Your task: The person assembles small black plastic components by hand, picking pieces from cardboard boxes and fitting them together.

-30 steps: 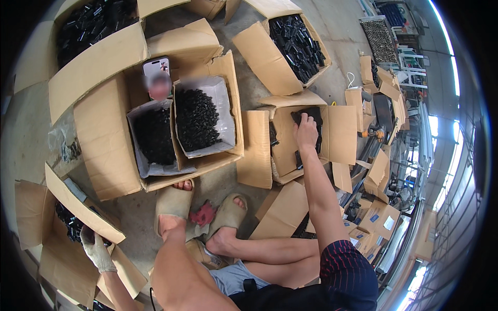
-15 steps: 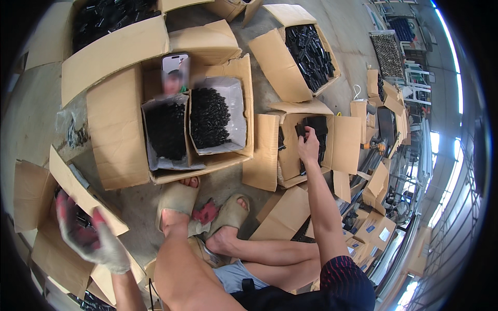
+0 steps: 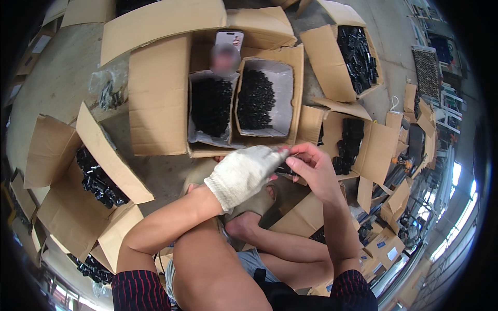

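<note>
My left hand point(image 3: 243, 173), in a white knit glove with red on the fingers, meets my bare right hand point(image 3: 317, 173) in front of my knees. Between their fingertips is a small black part point(image 3: 284, 169), mostly covered by the fingers; its exact kind is hidden. Both hands are closed on it. Just beyond them, two lined inner boxes hold many small black pieces point(image 3: 257, 98) and finer black pieces point(image 3: 211, 106). Beside my right hand, an open carton contains larger black parts point(image 3: 348, 147). At the left, another open carton holds glossy black parts point(image 3: 98, 179).
A large cardboard carton point(image 3: 158, 98) surrounds the inner boxes, with a phone point(image 3: 229, 39) propped at its back. Another carton of black pieces point(image 3: 357, 59) stands far right. A clear plastic bag point(image 3: 108, 88) lies on the floor. Cartons and metal lengths crowd the right side.
My left hand has come from the left carton to the middle. My right hand has drawn back from the right carton with a black part, and the hands now meet. The view has shifted left.
</note>
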{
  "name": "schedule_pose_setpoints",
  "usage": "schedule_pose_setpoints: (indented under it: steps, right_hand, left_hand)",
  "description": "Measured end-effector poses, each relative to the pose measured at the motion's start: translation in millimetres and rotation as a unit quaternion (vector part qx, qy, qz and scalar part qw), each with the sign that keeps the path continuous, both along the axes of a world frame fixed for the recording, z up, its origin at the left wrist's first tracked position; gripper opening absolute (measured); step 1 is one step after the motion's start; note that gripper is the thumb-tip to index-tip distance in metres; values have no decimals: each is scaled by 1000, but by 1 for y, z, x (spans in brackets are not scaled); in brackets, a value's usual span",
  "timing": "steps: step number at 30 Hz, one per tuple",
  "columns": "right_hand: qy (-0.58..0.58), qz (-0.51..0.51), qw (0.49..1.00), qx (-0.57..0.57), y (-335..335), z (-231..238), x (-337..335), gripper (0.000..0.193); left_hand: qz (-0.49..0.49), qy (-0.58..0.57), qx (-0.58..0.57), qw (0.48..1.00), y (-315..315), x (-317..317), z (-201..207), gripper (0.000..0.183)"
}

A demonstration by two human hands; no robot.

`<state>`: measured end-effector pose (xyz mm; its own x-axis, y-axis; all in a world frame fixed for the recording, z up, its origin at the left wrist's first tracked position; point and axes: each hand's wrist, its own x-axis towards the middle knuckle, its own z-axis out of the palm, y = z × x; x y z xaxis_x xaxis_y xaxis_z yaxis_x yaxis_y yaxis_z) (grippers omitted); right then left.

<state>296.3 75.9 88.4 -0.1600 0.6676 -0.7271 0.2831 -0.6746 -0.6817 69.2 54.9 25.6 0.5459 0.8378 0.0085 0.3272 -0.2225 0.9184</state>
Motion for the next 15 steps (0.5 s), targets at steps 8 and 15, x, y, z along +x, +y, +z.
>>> schedule_pose_setpoints:
  steps: [8, 15]
  right_hand:
    - [69, -64, 995, 26, -19, -32, -58, 33]
    - [-12, -50, 989, 137, -29, -57, -67, 23]
  left_hand:
    - [147, -181, -424, 875, -27, -28, -19, 43]
    - [166, -334, -514, 773, -41, -33, -31, 52]
